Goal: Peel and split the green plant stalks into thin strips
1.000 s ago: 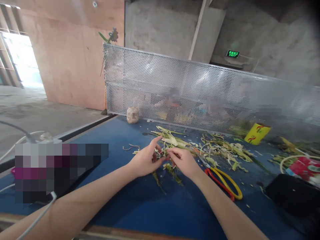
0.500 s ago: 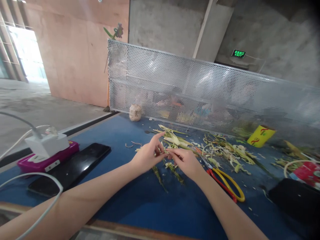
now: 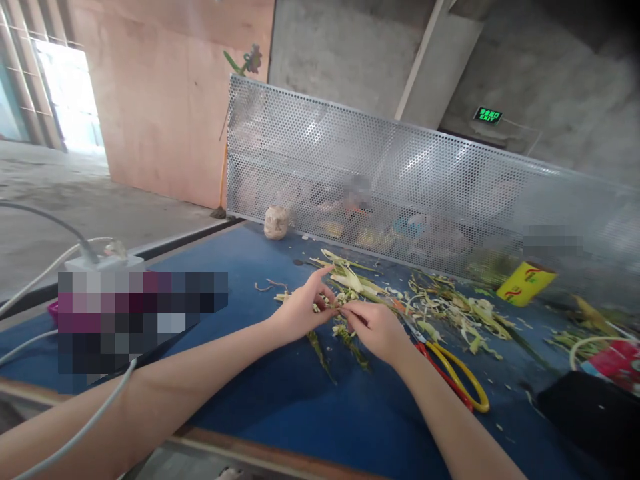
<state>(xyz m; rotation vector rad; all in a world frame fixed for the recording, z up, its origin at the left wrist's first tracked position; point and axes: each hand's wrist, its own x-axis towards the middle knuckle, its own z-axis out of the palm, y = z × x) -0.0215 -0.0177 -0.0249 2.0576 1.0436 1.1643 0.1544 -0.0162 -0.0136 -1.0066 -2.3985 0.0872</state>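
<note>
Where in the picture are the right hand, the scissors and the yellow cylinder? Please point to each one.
Right hand point(image 3: 379, 330): head view, on the back of the hand.
Scissors point(image 3: 467, 367): head view, on the yellow handle.
Yellow cylinder point(image 3: 525, 283): head view, on its printed side.

Green sprig point(image 3: 320, 355), upper end behind left hand point(image 3: 303, 311)

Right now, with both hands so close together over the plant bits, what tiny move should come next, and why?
Maybe a gentle tug: the left hand could hold steady while the right hand pulls slightly away. Their fingertips nearly meet, with a green sprig just below, though whatever they pinch is too small to tell.
</note>
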